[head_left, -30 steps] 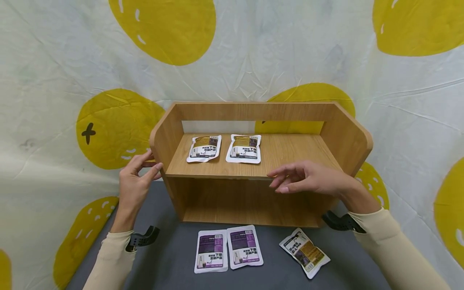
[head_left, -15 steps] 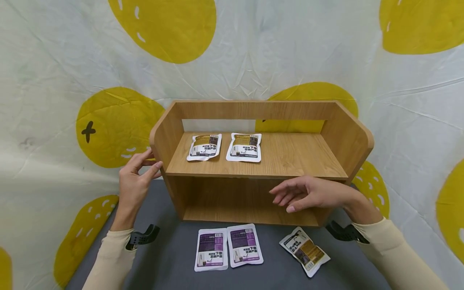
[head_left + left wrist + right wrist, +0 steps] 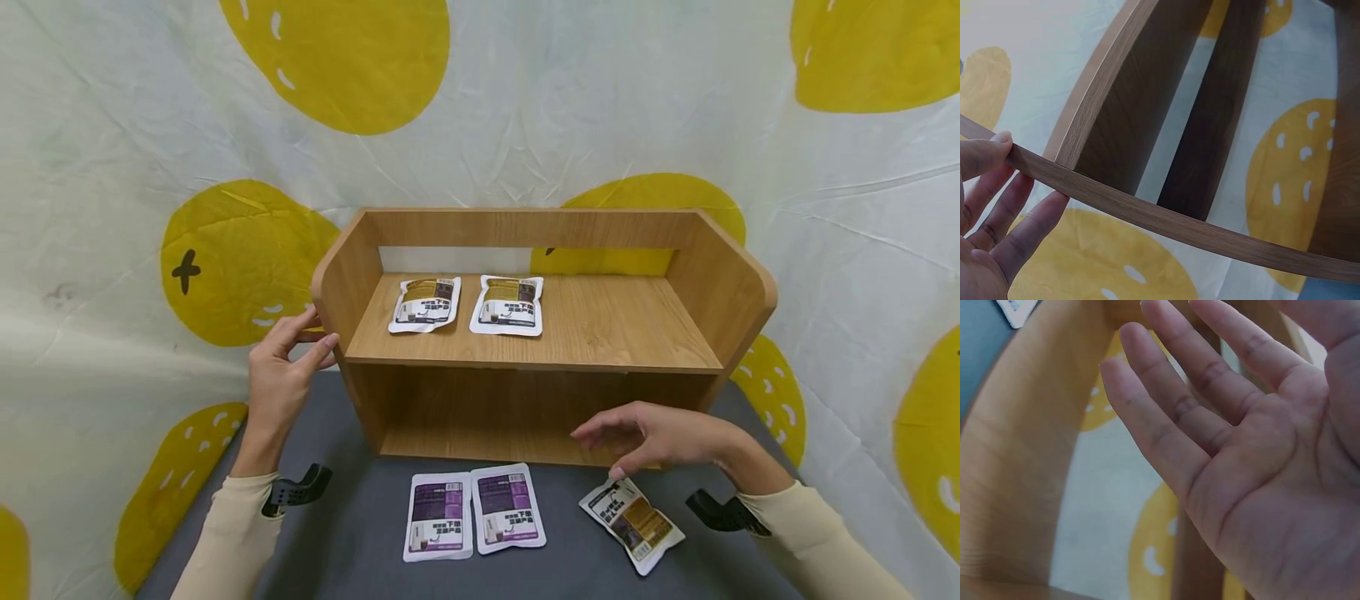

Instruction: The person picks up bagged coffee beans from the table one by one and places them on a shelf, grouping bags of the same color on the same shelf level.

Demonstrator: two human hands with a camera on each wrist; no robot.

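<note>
- A white cloth [image 3: 637,83] with big yellow shapes hangs behind everything.
- A dark grey table [image 3: 345,542] lies in front of it.
- On the table stands a wooden shelf [image 3: 615,325] with two levels, upper and lower; its back is partly open.
- Two light sleeves [image 3: 232,533] cover the arms of the person.
- The left hand [image 3: 281,367] pinches the front edge of the shelf's left side, with the thumb on one face and the fingers on the other.
- The right hand [image 3: 660,433] is well open, its fingers loosely stretched, and it holds nothing. It is before the lower level, and its thumb is just above the near brown packet [image 3: 633,525]; whether they touch, I cannot say surely from this angle.
- This brown packet lies slanted on the table, in front of the shelf's right part, with its brown half towards the lower right.
- Two purple packets [image 3: 438,517] lie side by side on the table, to the left of it.
- Two other brown packets [image 3: 507,306] lie on the upper level, in its left half, with a gap between them.
- Each wrist wears a black band [image 3: 298,490].
</note>
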